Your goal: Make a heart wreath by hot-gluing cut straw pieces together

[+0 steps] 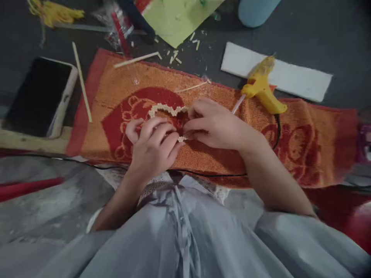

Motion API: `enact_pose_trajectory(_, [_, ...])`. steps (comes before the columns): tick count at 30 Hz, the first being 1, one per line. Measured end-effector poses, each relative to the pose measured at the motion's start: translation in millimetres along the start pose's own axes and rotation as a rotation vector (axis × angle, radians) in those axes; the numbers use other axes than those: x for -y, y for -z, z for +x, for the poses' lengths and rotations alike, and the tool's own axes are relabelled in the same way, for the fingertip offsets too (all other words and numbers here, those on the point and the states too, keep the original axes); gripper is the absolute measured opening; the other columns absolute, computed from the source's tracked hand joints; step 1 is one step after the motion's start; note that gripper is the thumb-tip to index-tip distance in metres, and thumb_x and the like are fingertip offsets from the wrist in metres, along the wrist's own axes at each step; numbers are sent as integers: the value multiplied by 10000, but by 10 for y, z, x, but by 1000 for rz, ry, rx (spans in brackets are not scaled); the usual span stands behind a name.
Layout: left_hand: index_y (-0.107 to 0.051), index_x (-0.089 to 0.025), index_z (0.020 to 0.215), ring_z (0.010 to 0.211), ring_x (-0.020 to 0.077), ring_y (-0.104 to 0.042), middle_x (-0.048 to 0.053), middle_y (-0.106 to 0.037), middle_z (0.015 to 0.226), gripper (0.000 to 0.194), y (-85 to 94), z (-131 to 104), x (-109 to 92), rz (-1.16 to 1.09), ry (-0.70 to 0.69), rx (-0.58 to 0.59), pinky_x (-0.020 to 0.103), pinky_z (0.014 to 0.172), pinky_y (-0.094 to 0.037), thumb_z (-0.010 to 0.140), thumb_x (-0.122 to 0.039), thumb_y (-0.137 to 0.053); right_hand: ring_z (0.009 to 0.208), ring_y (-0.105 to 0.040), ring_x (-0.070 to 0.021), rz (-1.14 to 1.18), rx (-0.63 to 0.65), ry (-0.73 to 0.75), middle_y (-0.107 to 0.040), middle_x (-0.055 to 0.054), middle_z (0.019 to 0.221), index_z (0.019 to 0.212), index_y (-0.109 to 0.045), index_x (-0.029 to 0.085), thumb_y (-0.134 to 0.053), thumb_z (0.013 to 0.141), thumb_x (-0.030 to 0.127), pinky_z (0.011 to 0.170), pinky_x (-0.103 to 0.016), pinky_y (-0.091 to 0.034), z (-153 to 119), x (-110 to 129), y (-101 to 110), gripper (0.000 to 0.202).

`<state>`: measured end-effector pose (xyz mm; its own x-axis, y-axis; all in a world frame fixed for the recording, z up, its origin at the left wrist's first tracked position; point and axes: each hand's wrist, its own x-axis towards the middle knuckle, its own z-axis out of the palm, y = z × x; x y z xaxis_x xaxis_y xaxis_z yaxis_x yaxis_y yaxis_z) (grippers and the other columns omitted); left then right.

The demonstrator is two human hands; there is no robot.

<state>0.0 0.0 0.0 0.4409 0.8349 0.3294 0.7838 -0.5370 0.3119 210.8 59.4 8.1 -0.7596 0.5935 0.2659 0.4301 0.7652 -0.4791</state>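
Observation:
A cream, heart-shaped outline built of small bits [162, 107] lies on an orange and red towel [208, 160]. Its top edge shows between my hands, and its lower tip peeks out near my left fingertips. My left hand [153, 144] curls its fingers over the left and lower side of the heart, holding it. At the right side, my right hand [213, 121] has its fingers pinched together on the heart's edge. Whether a loose bit is also between those fingertips is hidden.
A yellow glue gun [262, 88] rests by a white strip [301, 81], its black cord crossing the towel. Thin sticks [82, 83] and cut bits [174, 58] lie around. A phone [37, 96] is at left, green paper [176, 19] and a blue container [256, 11] behind.

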Motion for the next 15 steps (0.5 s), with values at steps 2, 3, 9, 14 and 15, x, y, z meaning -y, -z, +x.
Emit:
enact_pose_trajectory(2, [-673,-256,902,1129,287,-573,37,-705,1032,85,0,-3,0,-13,7,6,560,1040,-283,864,-265,-597,874,-451,-194,2,0,3,-516,-56,890,871,-698,182,-526,897,195,792,-357,-371,4,-1,-5,174])
enact_pose_trajectory(3, [-673,-260,904,1132,287,-571,35,-704,1033,87,-1,-5,0,-18,9,8,562,1043,-280,862,-259,-597,877,-451,-195,3,0,5,-516,-56,892,871,-697,184,-519,900,193,794,-360,-371,6,-3,-8,180])
enact_pose_trajectory(9, [-664,-267,915,1151,293,-559,32,-704,1041,90,-9,-13,-1,-24,6,17,579,1049,-271,853,-242,-603,889,-458,-200,15,2,15,-513,-54,895,867,-688,188,-497,911,197,790,-370,-371,3,-12,-14,196])
enact_pose_trajectory(14, [-663,-265,890,1145,292,-555,33,-696,1029,69,10,-9,-9,-67,59,3,581,1060,-281,825,-265,-639,902,-475,-205,36,18,-11,-540,-61,917,910,-679,177,-533,893,204,807,-372,-377,2,-5,-1,150])
enact_pose_trajectory(15, [-664,-266,884,1146,293,-553,31,-695,1026,69,15,-9,-8,-72,66,-5,580,1062,-283,816,-272,-650,902,-477,-205,44,21,-15,-546,-62,922,930,-675,177,-541,889,206,809,-371,-379,2,-4,1,143])
